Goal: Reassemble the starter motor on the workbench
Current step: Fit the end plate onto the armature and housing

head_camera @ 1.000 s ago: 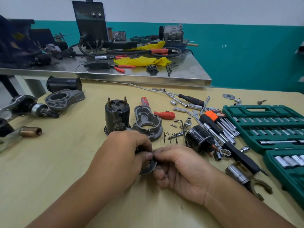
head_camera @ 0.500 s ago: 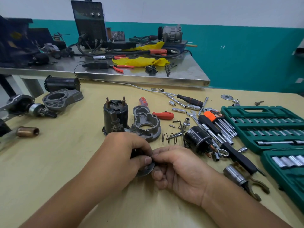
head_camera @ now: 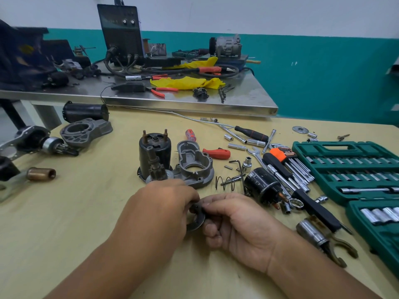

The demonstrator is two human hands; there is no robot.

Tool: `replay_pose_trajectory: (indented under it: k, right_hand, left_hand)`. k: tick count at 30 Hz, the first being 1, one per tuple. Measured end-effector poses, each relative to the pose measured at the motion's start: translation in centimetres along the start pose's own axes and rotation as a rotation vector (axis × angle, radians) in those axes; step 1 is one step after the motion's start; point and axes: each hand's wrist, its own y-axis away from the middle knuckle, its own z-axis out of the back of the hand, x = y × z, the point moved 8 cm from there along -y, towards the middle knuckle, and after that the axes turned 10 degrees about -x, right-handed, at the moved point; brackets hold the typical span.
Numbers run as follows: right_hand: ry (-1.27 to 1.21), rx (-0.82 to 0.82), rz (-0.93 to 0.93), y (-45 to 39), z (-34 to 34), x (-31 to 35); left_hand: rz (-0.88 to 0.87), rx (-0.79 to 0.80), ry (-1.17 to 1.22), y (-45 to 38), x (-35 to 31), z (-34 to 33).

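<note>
Both hands meet at the near middle of the yellow bench over a small dark round plate (head_camera: 197,221). My left hand (head_camera: 159,210) grips its left side, mostly hiding it. My right hand (head_camera: 235,221) pinches its right edge between thumb and forefinger. Just behind stand the black motor body (head_camera: 154,154) with two studs, a pinion shaft (head_camera: 155,167) in front of it, and a grey cast end housing (head_camera: 195,167). A coil spring (head_camera: 225,182) and a black solenoid (head_camera: 264,186) lie to the right.
A green socket case (head_camera: 345,169) and loose sockets, hex keys (head_camera: 295,165) and a ratchet crowd the right side. Another housing (head_camera: 86,131), a black cylinder (head_camera: 85,112) and a brass bush (head_camera: 41,174) lie at the left. A steel table (head_camera: 237,104) stands behind.
The hands stay together on the round plate with only small finger shifts. The view has drifted slightly.
</note>
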Motion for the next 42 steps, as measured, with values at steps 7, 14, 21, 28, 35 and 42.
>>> replay_pose_trajectory:
  k: [7, 14, 21, 28, 35, 42]
  right_hand:
    - [-0.001, -0.002, 0.006, 0.1, -0.1, 0.1]
    - [-0.005, 0.041, 0.004, 0.2, -0.3, 0.1]
    - [-0.049, 0.057, -0.008, 0.4, -0.3, 0.1]
    - [-0.085, 0.067, 0.01, 0.3, -0.3, 0.1]
    - [-0.087, 0.063, 0.024, 0.5, -0.6, 0.3]
    - [-0.152, -0.048, 0.073, 0.2, 0.4, 0.8]
  left_hand:
    - [-0.007, -0.043, -0.001, 0.0, -0.2, 0.1]
    - [0.046, -0.033, -0.001, 0.0, 0.5, -0.5]
    - [0.129, -0.028, 0.099, -0.2, 1.5, -0.4]
    - [0.131, -0.084, 0.096, -0.2, 1.2, 0.2]
    - [0.018, 0.132, -0.348, -1.3, -0.6, -0.5]
    - [-0.406, 0.447, -0.541, -4.9, -3.4, -3.0]
